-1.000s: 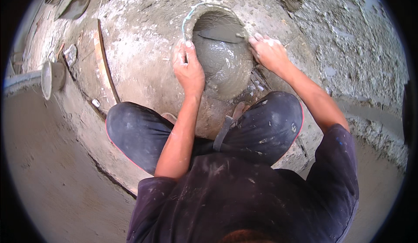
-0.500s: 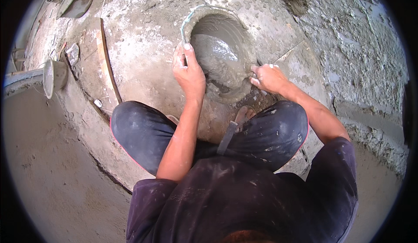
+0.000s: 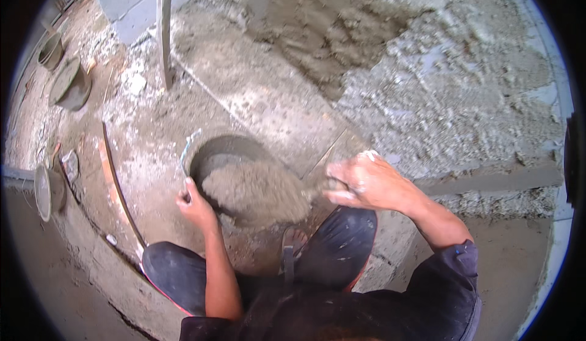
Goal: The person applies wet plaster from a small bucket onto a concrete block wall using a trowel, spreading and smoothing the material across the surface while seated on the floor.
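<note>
A round bucket [image 3: 235, 141] caked with grey mortar stands on the ground before me, a pale teal cord [image 3: 187, 155] at its left rim. My left hand [image 3: 198, 208] grips the bucket's left edge by the cord, thumb up. In my closed right hand [image 3: 373, 183] is the handle of a trowel [image 3: 312, 191], held level over the bucket's right side. A large heap of wet mortar [image 3: 256, 189] covers the trowel's blade, hiding most of it and part of the bucket's mouth. Motion blurs the hand and trowel slightly.
Other buckets [image 3: 72, 87] stand at the far left, one tipped bucket [image 3: 50, 191] nearer. A thin wooden strip [image 3: 119, 185] lies left of my knee. An upright board [image 3: 163, 32] stands by grey blocks [image 3: 128, 5]. Wet mortar [image 3: 329, 23] covers part of the rough surface ahead.
My right hand has come up from the bucket's rim with a trowel heaped with mortar. The view has shifted toward the right and ahead; my left hand stays at the bucket's edge.
</note>
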`<state>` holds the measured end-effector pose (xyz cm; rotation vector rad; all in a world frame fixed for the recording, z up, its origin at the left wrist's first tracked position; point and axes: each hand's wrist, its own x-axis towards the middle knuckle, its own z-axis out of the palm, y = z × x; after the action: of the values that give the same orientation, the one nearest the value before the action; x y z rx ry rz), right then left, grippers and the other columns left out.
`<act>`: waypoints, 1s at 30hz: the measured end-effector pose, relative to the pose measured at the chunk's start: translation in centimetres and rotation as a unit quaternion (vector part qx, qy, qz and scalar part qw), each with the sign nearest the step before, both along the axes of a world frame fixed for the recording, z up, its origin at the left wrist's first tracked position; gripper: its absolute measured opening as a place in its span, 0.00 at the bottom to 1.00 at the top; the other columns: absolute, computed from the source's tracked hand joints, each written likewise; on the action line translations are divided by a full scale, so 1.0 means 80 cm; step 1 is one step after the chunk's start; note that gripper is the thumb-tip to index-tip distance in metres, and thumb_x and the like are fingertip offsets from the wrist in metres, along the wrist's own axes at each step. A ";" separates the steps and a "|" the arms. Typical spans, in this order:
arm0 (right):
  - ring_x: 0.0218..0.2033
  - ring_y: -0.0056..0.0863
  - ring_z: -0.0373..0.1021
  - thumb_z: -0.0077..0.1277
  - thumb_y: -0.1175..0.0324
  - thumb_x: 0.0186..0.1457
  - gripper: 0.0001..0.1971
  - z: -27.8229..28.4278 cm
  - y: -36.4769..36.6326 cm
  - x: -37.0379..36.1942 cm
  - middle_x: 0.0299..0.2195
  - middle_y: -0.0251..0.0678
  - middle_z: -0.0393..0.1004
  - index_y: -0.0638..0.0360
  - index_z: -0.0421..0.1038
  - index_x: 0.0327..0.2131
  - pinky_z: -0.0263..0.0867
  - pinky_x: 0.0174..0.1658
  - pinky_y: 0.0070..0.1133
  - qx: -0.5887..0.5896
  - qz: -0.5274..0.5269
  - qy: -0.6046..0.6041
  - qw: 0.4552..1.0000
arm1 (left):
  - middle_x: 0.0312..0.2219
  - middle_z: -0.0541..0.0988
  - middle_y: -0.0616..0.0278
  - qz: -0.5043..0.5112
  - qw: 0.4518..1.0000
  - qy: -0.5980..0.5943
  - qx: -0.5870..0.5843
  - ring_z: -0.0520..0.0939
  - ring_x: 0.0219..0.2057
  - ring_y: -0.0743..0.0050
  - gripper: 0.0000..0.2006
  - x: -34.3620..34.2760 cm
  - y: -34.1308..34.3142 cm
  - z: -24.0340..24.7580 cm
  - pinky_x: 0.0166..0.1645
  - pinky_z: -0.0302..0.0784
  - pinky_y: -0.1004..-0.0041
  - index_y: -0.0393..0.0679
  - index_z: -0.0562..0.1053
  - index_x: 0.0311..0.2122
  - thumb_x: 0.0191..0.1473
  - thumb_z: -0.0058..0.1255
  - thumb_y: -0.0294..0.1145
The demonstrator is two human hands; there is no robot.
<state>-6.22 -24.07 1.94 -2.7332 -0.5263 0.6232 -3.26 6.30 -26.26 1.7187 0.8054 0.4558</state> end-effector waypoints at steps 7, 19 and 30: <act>0.39 0.31 0.73 0.52 0.55 0.56 0.20 0.199 -0.174 0.069 0.42 0.44 0.74 0.62 0.74 0.44 0.72 0.43 0.26 -0.044 -0.311 0.078 0.946 | 0.23 0.74 0.47 -0.096 0.973 0.107 0.180 0.74 0.26 0.50 0.25 -0.027 -0.014 0.059 0.35 0.70 0.59 0.31 0.70 0.29 0.49 0.61 0.48; 0.40 0.47 0.74 0.54 0.55 0.55 0.17 0.291 -0.073 -0.116 0.35 0.52 0.76 0.58 0.73 0.41 0.69 0.44 0.40 -0.140 -0.316 0.085 0.934 | 0.20 0.75 0.42 -0.310 0.920 0.202 0.125 0.79 0.25 0.53 0.15 -0.050 -0.020 0.180 0.32 0.71 0.55 0.29 0.70 0.27 0.44 0.59 0.33; 0.34 0.45 0.76 0.44 0.67 0.56 0.11 0.231 0.158 -0.182 0.34 0.46 0.75 0.59 0.67 0.42 0.72 0.35 0.38 -0.032 -0.033 0.104 0.994 | 0.22 0.75 0.65 -0.333 0.925 0.166 -0.073 0.72 0.25 0.81 0.07 -0.147 0.064 0.634 0.29 0.68 0.75 0.32 0.73 0.31 0.45 0.49 0.20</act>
<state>-20.81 -11.42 20.46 -2.6888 -0.3711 0.9075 -15.04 11.42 24.49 1.8239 0.4226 -0.3591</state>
